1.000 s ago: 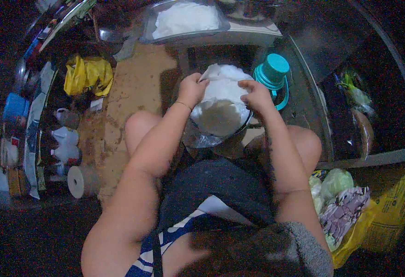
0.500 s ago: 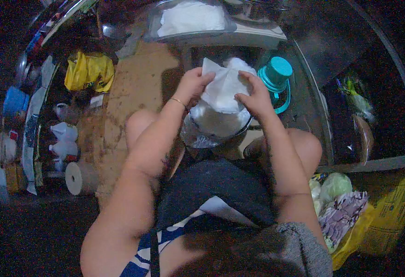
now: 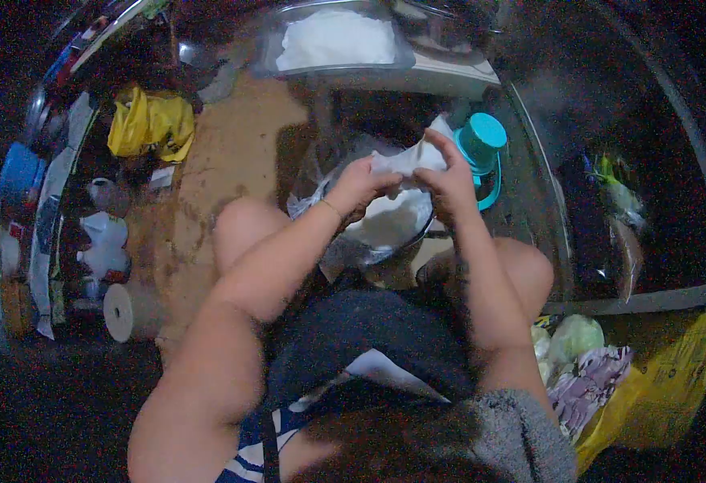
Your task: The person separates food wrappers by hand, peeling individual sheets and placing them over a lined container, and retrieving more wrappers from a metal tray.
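Observation:
My left hand [image 3: 359, 190] and my right hand [image 3: 451, 183] pinch a thin white sheet [image 3: 405, 162] between them. The sheet is bunched and folded, with one end rising past my right fingers; its material is unclear. Directly below is a round container lined with clear plastic [image 3: 308, 203], set between my knees. White contents [image 3: 392, 219] show inside it, partly covered by my hands. A turquoise lidded jug [image 3: 483, 134] stands just beyond my right hand.
At the far side sits a clear tray [image 3: 405, 58] with a white pile in it. Brown cardboard [image 3: 224, 145] covers the floor to the left, near a yellow bag [image 3: 150, 125], white jugs [image 3: 105, 241] and a roll [image 3: 121, 312]. Bagged vegetables [image 3: 576, 338] lie at lower right.
The white sheet went from spread flat to bunched and folded. My left hand moved right and down, closer to my right hand, uncovering more of the container's white contents.

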`<state>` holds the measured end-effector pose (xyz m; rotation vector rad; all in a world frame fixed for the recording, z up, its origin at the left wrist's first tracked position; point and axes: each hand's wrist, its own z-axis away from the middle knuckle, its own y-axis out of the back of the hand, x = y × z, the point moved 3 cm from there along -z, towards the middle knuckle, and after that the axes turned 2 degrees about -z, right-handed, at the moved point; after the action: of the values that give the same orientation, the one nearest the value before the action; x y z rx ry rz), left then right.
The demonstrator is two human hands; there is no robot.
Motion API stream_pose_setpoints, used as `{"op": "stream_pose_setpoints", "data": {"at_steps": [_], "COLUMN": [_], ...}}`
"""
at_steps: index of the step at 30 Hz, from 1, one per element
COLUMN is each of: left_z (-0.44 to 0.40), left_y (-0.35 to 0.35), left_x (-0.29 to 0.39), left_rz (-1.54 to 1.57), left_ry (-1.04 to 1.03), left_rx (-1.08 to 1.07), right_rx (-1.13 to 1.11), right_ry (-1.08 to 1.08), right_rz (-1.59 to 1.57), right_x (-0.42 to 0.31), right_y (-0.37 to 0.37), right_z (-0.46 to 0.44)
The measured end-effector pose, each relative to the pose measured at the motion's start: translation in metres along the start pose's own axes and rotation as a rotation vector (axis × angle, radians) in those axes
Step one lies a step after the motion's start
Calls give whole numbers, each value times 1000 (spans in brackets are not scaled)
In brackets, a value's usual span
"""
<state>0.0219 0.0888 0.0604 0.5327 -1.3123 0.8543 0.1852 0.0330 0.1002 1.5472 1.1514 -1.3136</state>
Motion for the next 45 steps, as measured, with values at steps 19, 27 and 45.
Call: {"op": "stream_pose_setpoints", "data": {"at_steps": [19,27,45], "left_z": [1,13,-14], "left_y": [-8,-4,10], "left_x": [-12,15,-31], "left_rz": [-760,8,364], "left_ry": [-338,-78,-21], "left_rx": [380,458,54], "right_rx": [-8,235,194], "right_ry": [-750,-503,-284], "right_rz": [-659,-635,-810], "right_x": [68,122,52], "right_y": [-38,-28,-46], "right_z": [25,14,25]}}
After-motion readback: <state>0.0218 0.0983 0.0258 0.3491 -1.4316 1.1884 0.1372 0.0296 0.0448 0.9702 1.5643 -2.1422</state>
